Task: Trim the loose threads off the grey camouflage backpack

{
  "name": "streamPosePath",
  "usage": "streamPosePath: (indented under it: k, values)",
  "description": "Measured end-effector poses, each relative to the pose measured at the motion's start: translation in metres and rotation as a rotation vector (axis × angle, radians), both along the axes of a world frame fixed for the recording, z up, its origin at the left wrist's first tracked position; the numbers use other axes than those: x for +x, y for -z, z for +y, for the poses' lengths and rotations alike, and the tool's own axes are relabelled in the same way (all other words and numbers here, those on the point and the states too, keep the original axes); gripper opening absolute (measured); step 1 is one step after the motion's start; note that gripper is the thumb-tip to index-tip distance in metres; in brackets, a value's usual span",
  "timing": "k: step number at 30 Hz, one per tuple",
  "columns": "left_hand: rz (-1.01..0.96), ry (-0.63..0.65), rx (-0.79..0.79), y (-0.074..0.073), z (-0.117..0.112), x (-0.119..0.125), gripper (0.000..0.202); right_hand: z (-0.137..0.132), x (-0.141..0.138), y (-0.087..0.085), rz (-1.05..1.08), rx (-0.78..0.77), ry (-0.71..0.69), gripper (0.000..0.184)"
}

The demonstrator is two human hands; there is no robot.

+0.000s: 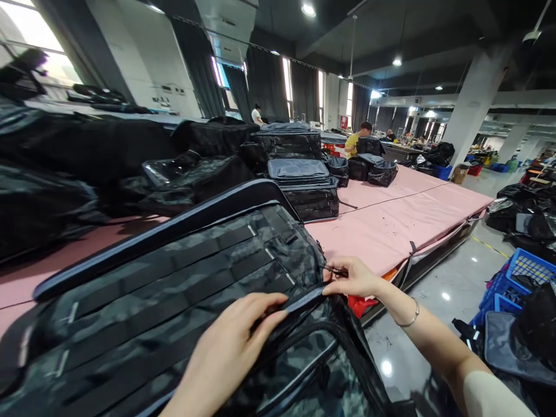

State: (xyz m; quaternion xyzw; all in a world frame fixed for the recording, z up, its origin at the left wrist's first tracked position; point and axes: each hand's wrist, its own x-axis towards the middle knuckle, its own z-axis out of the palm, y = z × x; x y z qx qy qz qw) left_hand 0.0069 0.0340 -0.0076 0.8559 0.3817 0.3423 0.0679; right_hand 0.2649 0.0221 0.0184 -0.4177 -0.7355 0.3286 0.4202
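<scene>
A large dark camouflage bag (pixel 226 255) with rows of black webbing lies open in front of me, its grey-edged flap raised at the back. My left hand (pixel 234 336) is closed, pinching a grey-trimmed edge strip (pixel 304 300) of the bag between thumb and fingers. At the other end of that strip my right hand (pixel 351 279) is closed too, its thumb and fingers pressed on the bag's edge near the corner. A small dark thin piece shows by the right fingertips; its kind I cannot make out. Below the hands is a pocket (pixel 304 370) with black piping.
More black camouflage bags (pixel 304 179) stand on the pink-covered table (pixel 408 202). Dark bags are heaped at left (pixel 108 150). Blue crates (pixel 530 272) with bags stand on the floor at right. A person in a yellow top (pixel 353 143) is at the table's far side.
</scene>
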Motion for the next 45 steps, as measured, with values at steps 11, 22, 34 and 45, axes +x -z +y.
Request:
streamPosePath:
  k: [11,22,34,45]
  values:
    - [0.025,0.025,0.616,-0.002,-0.018,0.035,0.013,-0.015,-0.026,0.050,0.002,0.532,0.421,0.011]
    - [0.076,0.045,0.610,0.010,-0.012,0.030,0.037,-0.016,-0.010,0.062,0.168,-0.013,0.367,0.009]
    - [0.053,0.015,0.560,0.011,-0.012,0.030,0.041,-0.023,0.020,0.007,0.472,-0.535,-0.034,0.036]
    - [-0.034,0.050,0.370,0.032,-0.002,0.029,0.025,-0.040,-0.036,-0.015,0.193,-0.227,0.040,0.010]
